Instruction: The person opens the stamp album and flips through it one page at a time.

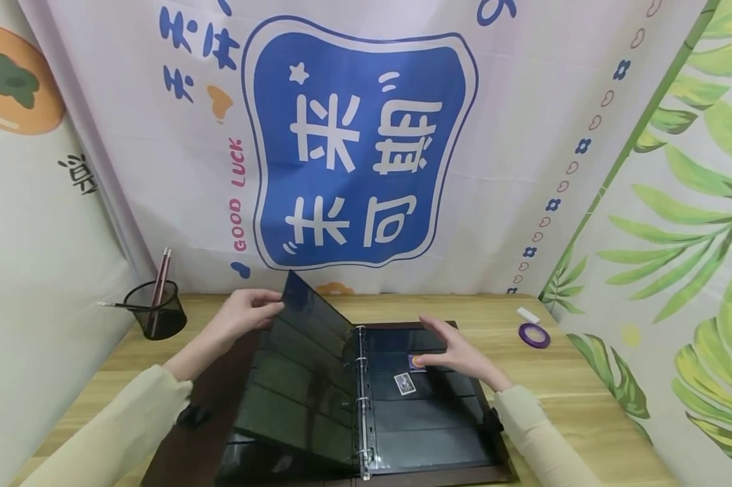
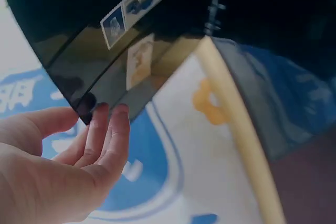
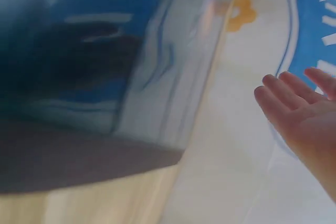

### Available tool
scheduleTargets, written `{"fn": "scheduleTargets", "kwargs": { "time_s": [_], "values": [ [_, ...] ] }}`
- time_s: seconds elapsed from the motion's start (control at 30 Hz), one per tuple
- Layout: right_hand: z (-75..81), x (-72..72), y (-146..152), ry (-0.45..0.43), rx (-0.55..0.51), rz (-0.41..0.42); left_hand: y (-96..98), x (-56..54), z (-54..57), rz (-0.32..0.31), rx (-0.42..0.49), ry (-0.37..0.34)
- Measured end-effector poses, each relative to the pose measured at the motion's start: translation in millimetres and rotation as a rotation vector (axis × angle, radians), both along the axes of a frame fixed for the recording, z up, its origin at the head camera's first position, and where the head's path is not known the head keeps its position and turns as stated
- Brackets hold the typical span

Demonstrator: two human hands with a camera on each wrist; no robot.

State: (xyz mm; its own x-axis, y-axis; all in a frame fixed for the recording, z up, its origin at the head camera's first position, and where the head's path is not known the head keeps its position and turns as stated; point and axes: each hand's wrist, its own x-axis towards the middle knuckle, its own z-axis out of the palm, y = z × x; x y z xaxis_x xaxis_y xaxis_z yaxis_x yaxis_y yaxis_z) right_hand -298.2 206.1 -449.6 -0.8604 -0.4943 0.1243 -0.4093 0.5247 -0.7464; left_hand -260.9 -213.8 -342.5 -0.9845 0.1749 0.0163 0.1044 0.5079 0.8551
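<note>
A black ring-bound stamp album (image 1: 427, 433) lies spread on the table, one black pocket page (image 1: 299, 379) standing tilted up from its rings. My left hand (image 1: 247, 314) pinches that page at its upper outer corner. In the left wrist view my left hand (image 2: 79, 166) has thumb and fingertips at the corner, and stamps (image 2: 146, 2) show in the page's strips. Over the right-hand page, my right hand (image 1: 460, 352) hovers with extended fingers, partly covering a purple and orange stamp (image 1: 413, 363). Below it sits a pale stamp (image 1: 404, 384). The right wrist view shows my right hand (image 3: 299, 106) holding nothing.
At the table's back left stands a black mesh pen cup (image 1: 164, 318) with pencils. A purple tape roll (image 1: 534, 335) and a white eraser-like block (image 1: 528, 315) lie at the back right. A printed cloth (image 1: 512, 169) hangs behind the table (image 1: 561, 392).
</note>
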Motion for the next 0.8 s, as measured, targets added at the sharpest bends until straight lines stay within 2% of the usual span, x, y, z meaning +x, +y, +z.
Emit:
{"fn": "scheduleTargets", "kwargs": {
  "time_s": [0.17, 0.37, 0.63, 0.8],
  "values": [
    [-9.9, -6.0, 13.9, 0.026, 0.099, -0.021, -24.0, 4.8, -19.7, 0.035, 0.025, -0.058],
    [-17.0, -12.5, 25.8, 0.059, 0.183, -0.041, -44.8, 3.7, -54.6, 0.063, -0.001, -0.057],
    [-25.5, -20.1, 42.2, 0.069, 0.288, -0.064, -56.6, 6.5, -92.9, 0.121, -0.017, -0.125],
    [-27.2, -22.2, 49.9, 0.052, 0.350, -0.079, -56.4, 7.6, -109.0, 0.160, -0.072, -0.097]
  ]
}}
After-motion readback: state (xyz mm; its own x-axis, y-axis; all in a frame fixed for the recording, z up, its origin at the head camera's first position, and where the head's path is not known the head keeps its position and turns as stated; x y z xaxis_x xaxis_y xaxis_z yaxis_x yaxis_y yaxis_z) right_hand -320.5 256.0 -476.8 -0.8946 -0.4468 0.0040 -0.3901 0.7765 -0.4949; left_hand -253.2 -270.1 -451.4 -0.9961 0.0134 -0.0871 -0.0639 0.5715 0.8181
